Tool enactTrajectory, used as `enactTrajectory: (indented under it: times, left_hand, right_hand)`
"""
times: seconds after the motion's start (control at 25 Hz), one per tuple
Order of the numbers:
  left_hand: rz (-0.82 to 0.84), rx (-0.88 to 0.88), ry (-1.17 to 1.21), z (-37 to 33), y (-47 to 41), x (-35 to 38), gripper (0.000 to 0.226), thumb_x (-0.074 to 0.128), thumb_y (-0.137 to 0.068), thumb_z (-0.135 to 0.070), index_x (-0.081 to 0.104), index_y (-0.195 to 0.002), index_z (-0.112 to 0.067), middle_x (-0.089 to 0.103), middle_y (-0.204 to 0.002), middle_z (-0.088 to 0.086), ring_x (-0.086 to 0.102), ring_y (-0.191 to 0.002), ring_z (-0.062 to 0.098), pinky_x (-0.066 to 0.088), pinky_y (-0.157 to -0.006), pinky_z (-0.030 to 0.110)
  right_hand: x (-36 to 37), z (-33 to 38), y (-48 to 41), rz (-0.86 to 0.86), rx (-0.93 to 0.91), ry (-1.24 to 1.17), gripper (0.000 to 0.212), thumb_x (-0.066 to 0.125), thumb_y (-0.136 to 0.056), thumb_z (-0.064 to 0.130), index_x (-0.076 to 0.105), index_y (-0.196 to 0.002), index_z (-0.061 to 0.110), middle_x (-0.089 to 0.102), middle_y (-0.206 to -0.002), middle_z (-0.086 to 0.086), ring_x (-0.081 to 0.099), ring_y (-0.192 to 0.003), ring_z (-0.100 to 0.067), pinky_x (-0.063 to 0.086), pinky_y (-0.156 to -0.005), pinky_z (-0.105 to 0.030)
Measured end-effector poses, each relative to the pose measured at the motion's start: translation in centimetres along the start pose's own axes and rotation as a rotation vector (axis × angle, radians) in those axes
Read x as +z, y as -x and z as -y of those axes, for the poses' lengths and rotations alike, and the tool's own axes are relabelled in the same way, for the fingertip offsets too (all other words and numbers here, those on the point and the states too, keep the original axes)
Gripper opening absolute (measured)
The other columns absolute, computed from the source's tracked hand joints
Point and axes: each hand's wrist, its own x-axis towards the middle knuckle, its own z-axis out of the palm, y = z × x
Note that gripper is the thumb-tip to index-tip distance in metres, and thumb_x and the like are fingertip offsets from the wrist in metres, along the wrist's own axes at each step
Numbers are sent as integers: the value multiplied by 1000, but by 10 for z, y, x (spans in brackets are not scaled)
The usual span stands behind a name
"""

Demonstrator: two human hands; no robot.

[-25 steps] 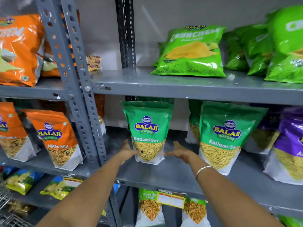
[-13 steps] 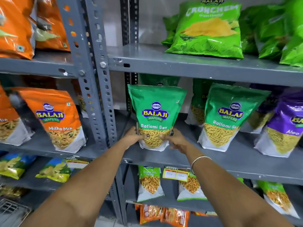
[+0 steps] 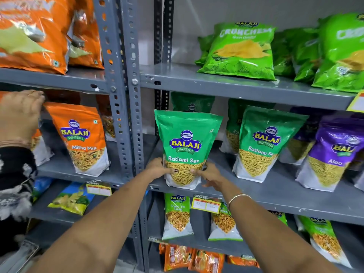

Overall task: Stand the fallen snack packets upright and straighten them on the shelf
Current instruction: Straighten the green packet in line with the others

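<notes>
In the head view, both bare forearms reach forward and up from the bottom edge and meet at the middle shelf (image 3: 275,196) of the grey rack. The left hand (image 3: 157,167) is closed on the lower left side of the green Ratlami Sev packet (image 3: 187,148), with the thumb lying across the clear window at the front. The right hand (image 3: 209,175) is closed on the lower right side of the same packet; its thumb presses the front and the other fingers go behind, and a thin bangle (image 3: 239,198) sits on the wrist. The packet stands upright, close to the front edge of the shelf and near its left end, just beside the perforated upright post (image 3: 126,107). Its base touches the shelf surface. A second Ratlami Sev packet (image 3: 264,142) stands to the right, apart from the first one and slightly tilted, and a purple packet (image 3: 332,152) stands further right. On the neighbouring rack at the left, an orange Mitha Mix packet (image 3: 82,138) stands upright. Another person's hand (image 3: 19,113), with a dark patterned sleeve (image 3: 13,184), reaches to that shelf from the left edge.
</notes>
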Motion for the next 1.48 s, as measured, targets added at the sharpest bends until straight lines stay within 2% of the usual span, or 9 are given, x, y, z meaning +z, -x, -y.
enactTrajectory:
  times: [0.16, 0.4, 0.6, 0.72, 0.8, 0.92, 1.08, 1.24, 1.48]
  left_hand:
    - [48, -2, -37, -3, 7, -2, 61, 72, -77, -24, 46, -129, -5, 54, -137, 12, 53, -123, 29, 49, -93, 38]
    - [531, -365, -284, -14, 7, -5, 41, 53, -90, -36, 52, -115, -4, 56, -123, 15, 48, -130, 31, 45, -96, 40]
    - [963, -397, -372, -51, 4, 74, 35, 30, -98, -36, 48, -83, -10, 57, -128, 18, 41, -136, 33, 45, -95, 39]
    - [717, -154, -193, -91, -5, 134, 31, 39, -97, -28, 53, -106, -2, 58, -93, 9, 63, -98, 26, 49, -64, 28]
    - [470, -6, -57, -115, -21, 172, 52, 54, -90, -28, 41, -132, 0, 53, -114, 17, 58, -103, 26, 47, -66, 29]
    - [174, 79, 101, -146, -39, 207, 81, 67, -82, -20, 21, -146, -3, 32, -152, 13, 34, -139, 27, 37, -103, 34]
    - [60, 25, 259, -170, -49, 238, 63, 72, -77, -12, 41, -132, -3, 52, -139, 14, 50, -126, 27, 40, -92, 27]
    - [-74, -13, 219, -170, -29, 246, 54, 77, -72, -13, 55, -119, 1, 62, -125, 17, 58, -115, 30, 43, -83, 29]
    - [-8, 35, 169, -149, 8, 232, 54, 83, -64, -23, 63, -112, -7, 68, -121, 11, 63, -110, 25, 50, -94, 33]
  right_hand:
    - [-2, -5, -6, 38, -4, 28, 55, 68, -82, 14, 47, -131, 1, 56, -112, -9, 54, -76, -9, 41, -55, -19]
    - [-28, -21, -23, 30, 102, 165, 84, 69, -80, 28, 23, -145, 2, 30, -152, -15, 36, -135, -31, 33, -82, -31]
    - [-121, -57, -30, -198, 261, 369, 34, 73, -76, 33, 44, -69, 15, 44, -69, -4, 40, -57, -14, 30, -49, -23]
    - [-183, -76, -36, -338, 274, 308, 71, 73, -76, 31, 37, -129, 2, 49, -122, -13, 53, -111, -28, 50, -89, -35]
    - [-218, -83, -45, -398, 279, 290, 109, 74, -74, 36, 3, -147, -3, 11, -156, -19, 21, -143, -34, 29, -114, -41]
    - [-248, -88, -61, -297, 143, 106, 110, 78, -71, 23, 1, -147, 0, 10, -157, -17, 24, -142, -31, 31, -113, -43]
    - [-264, -94, -75, -26, -99, -139, 45, 71, -71, -11, 52, -102, 17, 54, -120, -10, 64, -91, -7, 58, -77, -19]
    - [-268, -106, -66, -31, -78, -157, 85, 83, -56, 5, 37, -127, -1, 52, -134, -19, 53, -123, -31, 45, -103, -44]
    - [-264, -103, -22, 24, -67, -55, 73, 69, -74, -9, 31, -135, -2, 48, -137, -15, 45, -109, -15, 44, -85, -21]
